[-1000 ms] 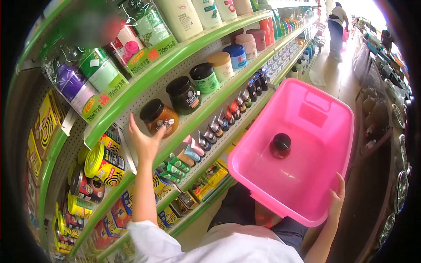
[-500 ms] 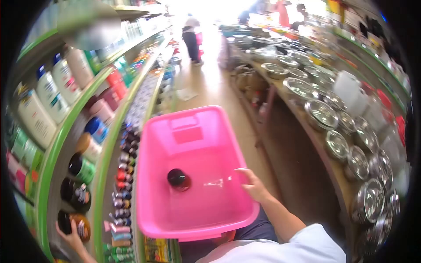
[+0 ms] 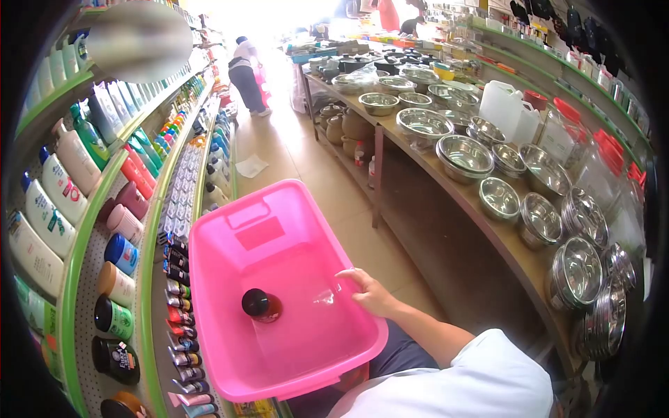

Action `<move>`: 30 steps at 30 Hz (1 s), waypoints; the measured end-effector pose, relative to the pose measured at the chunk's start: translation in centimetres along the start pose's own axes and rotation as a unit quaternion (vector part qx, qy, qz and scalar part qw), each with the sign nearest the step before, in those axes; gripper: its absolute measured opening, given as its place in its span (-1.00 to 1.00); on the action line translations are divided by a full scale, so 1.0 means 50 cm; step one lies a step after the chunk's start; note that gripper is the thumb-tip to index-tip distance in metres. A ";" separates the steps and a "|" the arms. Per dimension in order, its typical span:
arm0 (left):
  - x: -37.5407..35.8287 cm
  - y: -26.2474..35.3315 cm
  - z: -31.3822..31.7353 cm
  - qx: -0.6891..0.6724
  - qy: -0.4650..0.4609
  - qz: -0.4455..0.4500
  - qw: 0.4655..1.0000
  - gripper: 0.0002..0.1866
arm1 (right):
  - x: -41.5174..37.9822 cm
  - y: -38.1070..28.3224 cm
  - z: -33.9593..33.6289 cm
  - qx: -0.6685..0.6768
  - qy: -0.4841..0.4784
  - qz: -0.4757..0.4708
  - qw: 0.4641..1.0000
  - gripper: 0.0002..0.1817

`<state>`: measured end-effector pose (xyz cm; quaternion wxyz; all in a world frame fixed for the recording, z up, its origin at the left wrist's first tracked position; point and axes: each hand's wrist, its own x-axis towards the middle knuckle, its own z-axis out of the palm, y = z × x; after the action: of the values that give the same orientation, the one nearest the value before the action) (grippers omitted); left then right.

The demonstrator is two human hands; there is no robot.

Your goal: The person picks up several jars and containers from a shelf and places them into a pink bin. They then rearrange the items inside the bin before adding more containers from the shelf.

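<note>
My right hand (image 3: 369, 292) grips the right rim of a pink plastic tub (image 3: 216, 348), fingers over the edge. Inside the tub is a jar with a black lid and a dark reddish-brown body (image 3: 263, 305). My left hand is out of view. At the bottom left edge, a brown jar (image 3: 125, 405) on the shelf is partly cut off. Just above it on the shelf is a black jar (image 3: 116, 359), and beyond that a green jar with a black lid (image 3: 113, 315).
Shelves with green edges (image 3: 73, 292) run along the left, holding bottles and small tubes (image 3: 182, 331). On the right, a long table (image 3: 481, 233) carries stacked steel bowls (image 3: 577, 272) and clear containers with red lids (image 3: 568, 118). A person (image 3: 246, 76) stands farther down the aisle.
The view has shifted, and the tub now sits lower and further left in it. My left hand, earlier at the brown jar, has gone out of view. My right hand keeps its grip.
</note>
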<state>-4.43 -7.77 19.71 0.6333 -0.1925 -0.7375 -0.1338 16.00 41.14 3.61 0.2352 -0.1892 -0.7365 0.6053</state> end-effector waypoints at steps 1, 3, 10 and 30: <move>0.009 0.029 -0.010 0.016 0.024 0.041 0.999 -0.18 | 0.000 0.001 0.000 0.001 0.000 0.001 1.000 -0.36; 0.007 0.045 -0.035 0.072 0.033 0.082 0.994 -0.10 | 0.001 0.003 0.002 0.039 0.009 -0.003 0.999 -0.40; -0.007 0.093 -0.055 -0.133 0.072 -0.008 0.989 -0.06 | 0.000 -0.005 -0.001 0.030 0.003 0.004 1.000 -0.42; -0.082 0.533 0.236 -0.560 -0.479 0.057 0.674 -0.11 | 0.002 0.016 0.000 0.092 -0.013 0.028 0.995 -0.42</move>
<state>-2.28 20.68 12.53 -0.0270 -0.5901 -0.7145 -0.3748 15.92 41.34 2.82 0.2251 -0.1796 -0.6751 0.6792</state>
